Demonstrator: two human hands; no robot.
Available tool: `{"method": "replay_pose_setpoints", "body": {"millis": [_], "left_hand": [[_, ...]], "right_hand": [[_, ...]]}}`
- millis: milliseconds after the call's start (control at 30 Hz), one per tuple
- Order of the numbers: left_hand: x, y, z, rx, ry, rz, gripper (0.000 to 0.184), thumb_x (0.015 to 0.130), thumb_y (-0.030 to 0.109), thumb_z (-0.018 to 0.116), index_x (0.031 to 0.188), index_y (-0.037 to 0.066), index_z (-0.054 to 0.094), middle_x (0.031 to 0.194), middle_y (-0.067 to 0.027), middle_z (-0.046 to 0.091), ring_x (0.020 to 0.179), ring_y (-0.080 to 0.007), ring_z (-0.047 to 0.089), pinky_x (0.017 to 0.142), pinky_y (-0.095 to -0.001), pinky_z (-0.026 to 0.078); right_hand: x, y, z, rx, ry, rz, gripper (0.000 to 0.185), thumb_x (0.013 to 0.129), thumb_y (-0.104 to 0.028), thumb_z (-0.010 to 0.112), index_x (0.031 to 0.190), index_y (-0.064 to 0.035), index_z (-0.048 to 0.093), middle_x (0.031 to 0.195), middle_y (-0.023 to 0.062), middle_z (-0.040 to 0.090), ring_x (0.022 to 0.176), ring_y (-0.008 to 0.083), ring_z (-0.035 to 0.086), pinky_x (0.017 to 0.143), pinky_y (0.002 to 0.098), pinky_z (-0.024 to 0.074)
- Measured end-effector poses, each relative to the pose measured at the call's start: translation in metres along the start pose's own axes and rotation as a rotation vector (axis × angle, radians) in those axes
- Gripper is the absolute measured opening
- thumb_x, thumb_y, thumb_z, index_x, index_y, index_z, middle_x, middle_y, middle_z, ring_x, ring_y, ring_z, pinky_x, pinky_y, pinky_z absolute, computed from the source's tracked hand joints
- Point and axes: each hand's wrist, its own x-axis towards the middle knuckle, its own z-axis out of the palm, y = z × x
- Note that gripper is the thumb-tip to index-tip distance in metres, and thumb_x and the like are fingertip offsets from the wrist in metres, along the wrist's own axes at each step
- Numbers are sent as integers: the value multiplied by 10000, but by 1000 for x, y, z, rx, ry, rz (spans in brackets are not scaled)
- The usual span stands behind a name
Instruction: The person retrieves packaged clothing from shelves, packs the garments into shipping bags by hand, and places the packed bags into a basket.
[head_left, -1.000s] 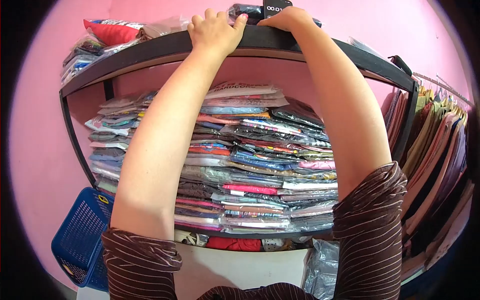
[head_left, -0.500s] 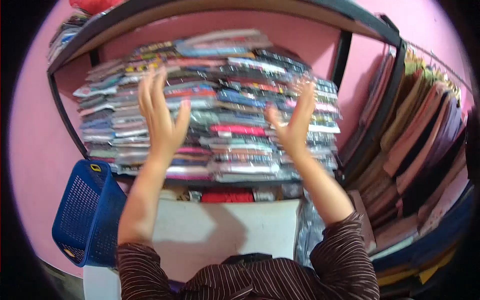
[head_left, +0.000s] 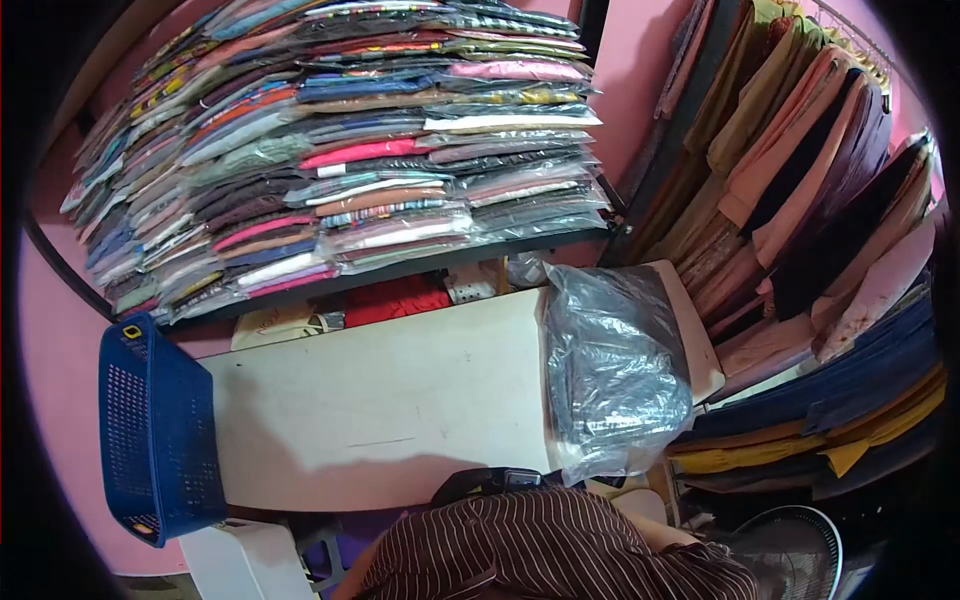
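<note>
Presently no sight of the left hand or the right hand; cannot tell whether loose, clenched or holding anything. At the bottom, only bits of arm on either side of a brown striped shirt (head_left: 520, 540). Just ahead, a white table (head_left: 440, 390) with a long dark scratch. Lying across the right end of the table, and over a pale surface (head_left: 697, 335) beyond, a dark bundle in clear plastic (head_left: 620, 390), wrinkled and shiny. At the opposite end, a blue basket (head_left: 165, 430) with holes in the sides. Above and behind, a black-edged shelf (head_left: 480, 247) packed with folded clothes (head_left: 330, 170) in clear bags, in several piles. Under the shelf, red cloth (head_left: 397, 298) beside a cream bag (head_left: 280, 325). Along the right, many hanging garments (head_left: 790, 180), and below those, near the shirt, part of a fan (head_left: 800, 550).
</note>
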Motion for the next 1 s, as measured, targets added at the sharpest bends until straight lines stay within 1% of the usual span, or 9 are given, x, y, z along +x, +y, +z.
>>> {"method": "replay_pose_setpoints", "body": {"millis": [100,267,300,333,400,533,667,833,1000], "left_hand": [[-12,-53,54,-30,-27,-86,323,890,324,563,1030,45,648,1015,-166,650,959,-303,609,865,-398,457],[-22,-104,115,-84,-8,-215,355,896,350,556,1058,48,649,1036,-172,648,982,-315,610,889,-406,450],[-14,-117,127,-93,0,-240,361,897,356,554,1063,49,649,1040,-173,648,987,-318,610,893,-407,449],[-20,-107,121,-98,21,-244,361,897,356,554,1063,49,649,1040,-173,648,987,-318,610,893,-407,449],[-30,-51,90,-47,-53,-684,411,896,383,549,1111,41,624,1081,-189,635,996,-331,606,892,-397,452],[-16,-46,73,-66,43,-574,412,895,385,548,1109,40,623,1075,-190,637,992,-333,607,886,-398,455],[-22,-58,50,-60,100,-453,414,894,387,548,1107,39,622,1068,-190,638,987,-335,607,879,-400,458],[-19,-83,11,-47,163,-273,417,893,389,547,1105,38,621,1059,-191,641,981,-339,608,870,-401,462],[-13,-121,-42,-14,212,-84,420,892,392,546,1103,37,619,1049,-192,643,975,-342,609,862,-403,465]], "right_hand": [[-21,20,-6,9,-43,-3,351,948,-370,481,1132,-103,614,951,126,685,876,313,659,793,396,502],[-17,37,-28,4,-118,-69,349,948,-371,481,1130,-104,614,948,127,684,875,315,658,794,398,502],[-14,38,-32,3,-133,-87,349,948,-371,481,1130,-105,614,947,128,684,875,315,658,794,398,502],[-10,38,-34,4,-147,-104,349,947,-371,481,1129,-105,614,946,128,684,875,316,658,794,398,502],[5,36,-43,-1,-165,-147,348,947,-372,481,1128,-105,614,945,128,684,875,316,658,794,399,501],[40,16,-54,-2,-190,-237,347,947,-373,482,1127,-107,614,942,129,684,874,318,657,795,400,501],[57,-10,-39,21,-224,-288,346,947,-373,482,1125,-108,614,939,130,684,874,319,657,795,401,501],[79,-57,-19,33,-243,-346,345,946,-374,482,1123,-109,614,935,131,684,873,321,657,795,402,501],[104,-116,12,53,-248,-396,343,946,-375,482,1121,-111,614,931,133,684,873,322,656,796,404,500]]}}
